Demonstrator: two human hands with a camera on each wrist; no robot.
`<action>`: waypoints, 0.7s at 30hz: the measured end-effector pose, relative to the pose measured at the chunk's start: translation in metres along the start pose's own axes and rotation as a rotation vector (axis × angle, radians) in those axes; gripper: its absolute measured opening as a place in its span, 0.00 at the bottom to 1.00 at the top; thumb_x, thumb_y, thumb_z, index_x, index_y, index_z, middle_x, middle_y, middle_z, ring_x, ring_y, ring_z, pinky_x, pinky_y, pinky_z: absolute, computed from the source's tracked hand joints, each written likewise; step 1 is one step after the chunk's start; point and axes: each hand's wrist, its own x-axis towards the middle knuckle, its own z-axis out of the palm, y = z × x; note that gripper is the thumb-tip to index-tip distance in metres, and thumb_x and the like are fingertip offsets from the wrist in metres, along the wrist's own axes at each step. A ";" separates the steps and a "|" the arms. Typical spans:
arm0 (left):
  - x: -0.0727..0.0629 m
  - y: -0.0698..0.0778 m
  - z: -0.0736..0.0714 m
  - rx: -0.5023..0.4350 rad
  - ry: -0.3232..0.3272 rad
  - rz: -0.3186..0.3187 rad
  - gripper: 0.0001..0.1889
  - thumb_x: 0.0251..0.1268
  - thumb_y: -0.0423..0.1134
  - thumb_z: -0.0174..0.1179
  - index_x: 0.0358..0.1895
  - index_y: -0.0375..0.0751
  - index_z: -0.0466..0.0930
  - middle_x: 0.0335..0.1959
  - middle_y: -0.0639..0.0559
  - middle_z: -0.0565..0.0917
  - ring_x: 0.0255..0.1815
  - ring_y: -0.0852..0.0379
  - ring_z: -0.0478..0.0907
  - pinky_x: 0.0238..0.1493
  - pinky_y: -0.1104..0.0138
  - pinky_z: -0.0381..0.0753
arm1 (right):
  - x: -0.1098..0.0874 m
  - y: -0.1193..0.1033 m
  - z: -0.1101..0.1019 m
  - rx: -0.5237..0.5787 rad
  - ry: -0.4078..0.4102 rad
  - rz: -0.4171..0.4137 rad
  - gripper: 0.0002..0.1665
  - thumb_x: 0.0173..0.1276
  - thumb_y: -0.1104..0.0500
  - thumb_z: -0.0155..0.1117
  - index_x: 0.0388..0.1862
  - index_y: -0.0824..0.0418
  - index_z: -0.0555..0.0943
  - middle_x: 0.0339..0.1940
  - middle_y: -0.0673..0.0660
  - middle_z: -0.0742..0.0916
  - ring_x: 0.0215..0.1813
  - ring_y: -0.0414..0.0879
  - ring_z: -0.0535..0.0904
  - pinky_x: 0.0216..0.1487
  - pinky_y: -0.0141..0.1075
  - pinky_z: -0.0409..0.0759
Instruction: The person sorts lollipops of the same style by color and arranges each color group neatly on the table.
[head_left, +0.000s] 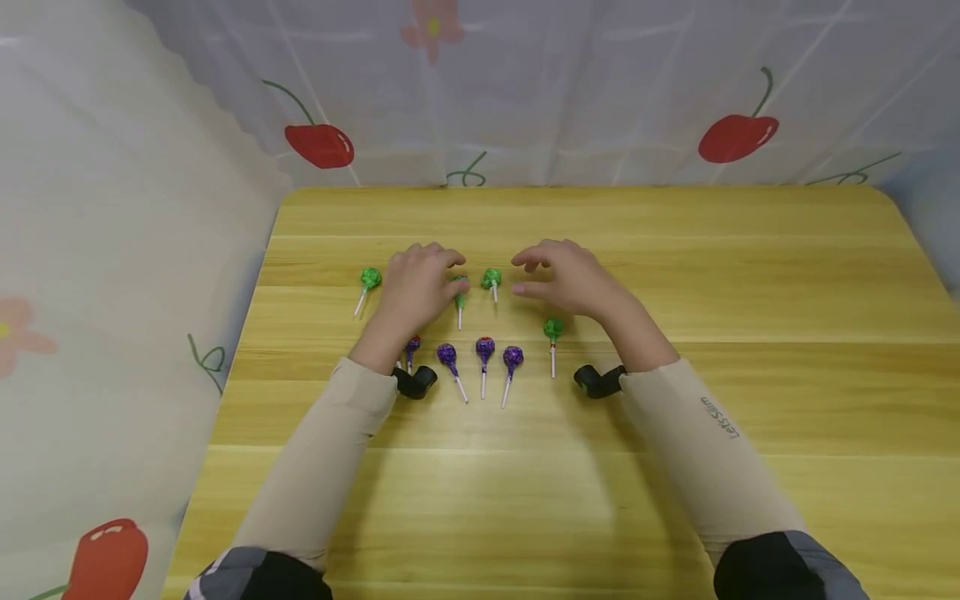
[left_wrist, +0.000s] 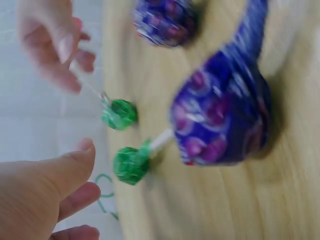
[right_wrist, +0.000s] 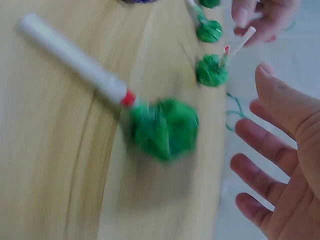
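Note:
My left hand (head_left: 418, 283) hovers with parted fingers over a green lollipop (head_left: 460, 315), covering part of it in the head view. To the right, my right hand (head_left: 566, 275) holds nothing, its fingers loosely bent toward the left hand. Between the hands another green lollipop (head_left: 491, 279) rests on its wrapped head; its white stick (right_wrist: 242, 45) slants upward in the right wrist view. A third green lollipop (head_left: 553, 328) lies just below the right hand, and one more (head_left: 371, 278) lies left of the left hand.
Several purple lollipops (head_left: 485, 346) lie in a row nearer the body, one partly behind the left wrist. Black wrist cameras (head_left: 598, 382) jut inward from both sleeves. The wooden table (head_left: 750, 275) meets a cherry-patterned curtain (head_left: 570, 100) at its far edge.

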 end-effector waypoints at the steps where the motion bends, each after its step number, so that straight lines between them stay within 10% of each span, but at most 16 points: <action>1: -0.001 0.000 -0.001 -0.017 0.007 -0.002 0.21 0.65 0.51 0.65 0.58 0.49 0.82 0.57 0.49 0.84 0.52 0.46 0.78 0.55 0.51 0.72 | -0.005 0.002 -0.003 0.014 -0.001 0.004 0.27 0.67 0.47 0.69 0.62 0.56 0.80 0.54 0.57 0.85 0.58 0.54 0.77 0.62 0.51 0.72; 21: -0.055 -0.008 -0.019 -0.288 0.140 -0.079 0.19 0.67 0.47 0.65 0.59 0.48 0.82 0.59 0.50 0.83 0.65 0.45 0.73 0.69 0.42 0.59 | -0.058 0.021 0.019 -0.112 -0.025 -0.005 0.21 0.63 0.49 0.73 0.55 0.50 0.85 0.47 0.51 0.87 0.52 0.53 0.77 0.56 0.52 0.68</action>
